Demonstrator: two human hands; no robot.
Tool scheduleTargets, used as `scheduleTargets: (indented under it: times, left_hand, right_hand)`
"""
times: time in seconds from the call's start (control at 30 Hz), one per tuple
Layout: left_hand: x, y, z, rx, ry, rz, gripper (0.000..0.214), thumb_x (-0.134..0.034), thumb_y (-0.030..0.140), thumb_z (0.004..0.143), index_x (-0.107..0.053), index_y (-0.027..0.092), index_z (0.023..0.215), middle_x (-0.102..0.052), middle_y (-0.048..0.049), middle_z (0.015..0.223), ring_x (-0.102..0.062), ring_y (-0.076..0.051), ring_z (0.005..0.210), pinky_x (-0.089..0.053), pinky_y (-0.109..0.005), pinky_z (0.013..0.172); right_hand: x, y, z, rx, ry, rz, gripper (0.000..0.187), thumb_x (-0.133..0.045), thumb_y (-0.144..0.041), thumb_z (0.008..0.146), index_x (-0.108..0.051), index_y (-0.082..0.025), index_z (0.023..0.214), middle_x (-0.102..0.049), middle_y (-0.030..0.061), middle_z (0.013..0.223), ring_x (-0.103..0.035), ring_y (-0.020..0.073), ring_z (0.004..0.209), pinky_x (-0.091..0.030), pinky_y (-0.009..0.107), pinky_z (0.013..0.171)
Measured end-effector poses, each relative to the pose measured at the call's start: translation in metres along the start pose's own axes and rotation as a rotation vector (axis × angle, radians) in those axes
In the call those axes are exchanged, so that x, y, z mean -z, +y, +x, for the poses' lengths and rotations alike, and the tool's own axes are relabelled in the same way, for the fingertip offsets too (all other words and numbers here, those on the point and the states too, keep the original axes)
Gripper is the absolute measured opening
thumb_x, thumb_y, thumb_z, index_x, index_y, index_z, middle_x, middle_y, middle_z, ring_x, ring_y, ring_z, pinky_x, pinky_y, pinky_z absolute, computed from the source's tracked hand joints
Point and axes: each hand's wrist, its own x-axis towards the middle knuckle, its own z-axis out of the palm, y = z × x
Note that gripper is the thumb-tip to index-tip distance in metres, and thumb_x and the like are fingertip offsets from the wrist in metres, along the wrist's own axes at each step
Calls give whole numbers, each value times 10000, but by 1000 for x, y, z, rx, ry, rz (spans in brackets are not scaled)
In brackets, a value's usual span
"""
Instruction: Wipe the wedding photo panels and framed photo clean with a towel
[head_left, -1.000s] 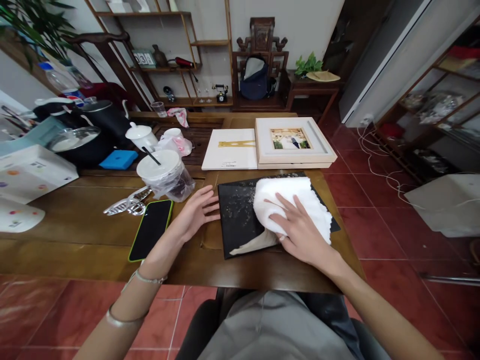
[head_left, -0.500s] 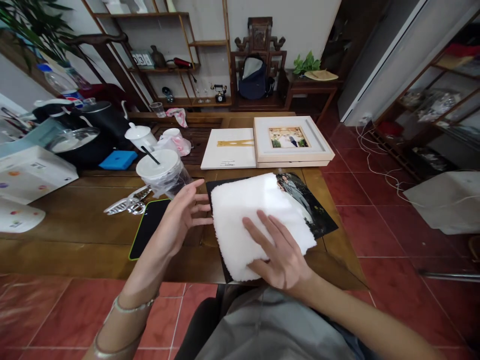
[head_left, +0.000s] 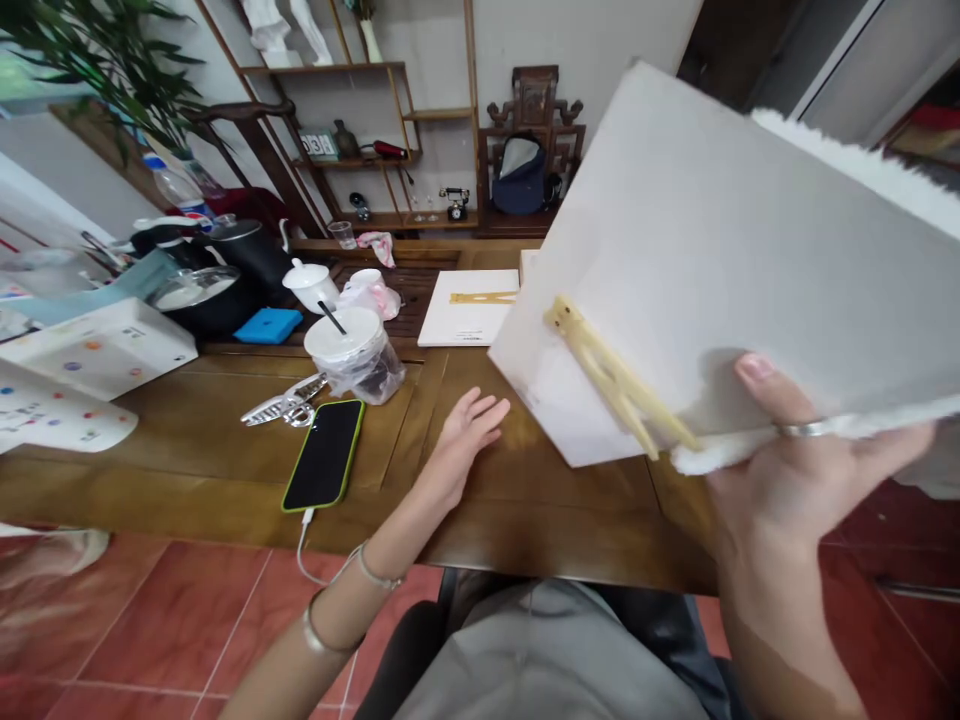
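Note:
My right hand (head_left: 795,470) grips a flat photo panel (head_left: 720,260) together with a white fluffy cloth (head_left: 847,160), lifted off the table and tilted so its pale grey back faces me. A yellowish strip (head_left: 615,378) runs across that back. The cloth's edge shows along the panel's top and under my thumb. My left hand (head_left: 463,432) rests open and flat on the wooden table (head_left: 187,440), just left of the raised panel and right of a black phone in a green case (head_left: 324,467).
A lidded cup with a straw in a plastic bag (head_left: 352,352), metal clips (head_left: 285,404), a white album (head_left: 469,306), teapot (head_left: 309,284), blue box (head_left: 268,325), black pots (head_left: 225,262) and white boxes (head_left: 97,348) stand on the table. Shelves and a carved chair line the back wall.
My right hand has lifted the panel and cloth from the table and turned the back toward me. My left hand has dropped flat onto the table. The camera has tilted up slightly.

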Motion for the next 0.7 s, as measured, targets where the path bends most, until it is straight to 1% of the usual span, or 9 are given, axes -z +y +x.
scheduleTargets:
  times: [0.07,0.17,0.23,0.27,0.4,0.47,0.53,0.6,0.7]
  left_hand:
    - [-1,-7,4,-35,6,-86,506,-726,365,771,-550,202,1217,-595,-131,1304,-587,-251,1176,-462,-397,993]
    - [-1,-13,4,-55,69,-178,351,-722,368,774,-631,194,1066,-671,-86,1188,-651,-201,1054,-489,-352,961]
    - [-4,-16,1,-63,15,-225,318,-691,400,802,-650,189,1036,-674,-79,1194,-653,-210,1049,-512,-349,930]
    - [-6,-16,-2,-80,33,-247,323,-684,407,809,-653,189,1044,-676,-77,1194,-656,-216,1046,-518,-342,919]
    - [-14,-11,-7,-182,206,-272,371,-693,431,797,-646,182,1068,-698,-81,1153,-666,-229,1036,-532,-313,886]
    - [-12,-6,-6,-221,262,-257,397,-717,442,768,-649,169,1048,-718,-88,1096,-681,-235,1002,-537,-307,868]
    - [-6,0,-2,-223,278,-245,426,-750,446,726,-653,157,1023,-737,-88,1021,-697,-239,953,-542,-311,849]
    - [4,5,3,-206,270,-222,438,-775,437,692,-661,148,1001,-746,-83,966,-700,-245,945,-547,-308,839]
    - [18,14,8,-183,215,-152,437,-788,418,677,-668,143,994,-751,-82,925,-706,-253,923,-560,-308,811]
  right_hand:
    - [-2,4,3,-3,-43,59,457,-745,-56,603,-642,-241,1009,-656,-18,1132,-615,229,1106,-494,446,1019]
    - [8,17,4,-147,-36,135,434,-713,-33,623,-646,-171,1029,-677,15,1057,-639,214,1054,-491,403,1027]
    - [17,27,4,-295,-19,178,416,-712,-36,635,-650,-155,1029,-684,16,1040,-641,200,1046,-485,363,1034]
    - [22,32,4,-388,-12,196,410,-720,-48,639,-652,-155,1029,-688,15,1039,-645,197,1037,-491,355,1027]
    - [37,50,7,-790,-4,253,389,-767,-154,622,-662,-173,996,-720,17,979,-673,242,973,-543,408,955]
    - [46,58,10,-914,-40,315,415,-797,-305,609,-667,-188,985,-731,24,955,-669,286,984,-552,460,926]
    - [55,64,14,-947,-97,384,520,-769,-534,603,-668,-217,1002,-728,34,993,-645,321,1040,-544,511,918]
    - [66,68,18,-931,-148,406,640,-640,-742,612,-667,-249,1020,-712,45,1065,-607,343,1111,-519,559,930]
    - [81,69,27,-856,-206,304,698,-436,-837,683,-681,-271,1011,-671,72,1169,-535,362,1209,-469,615,965]
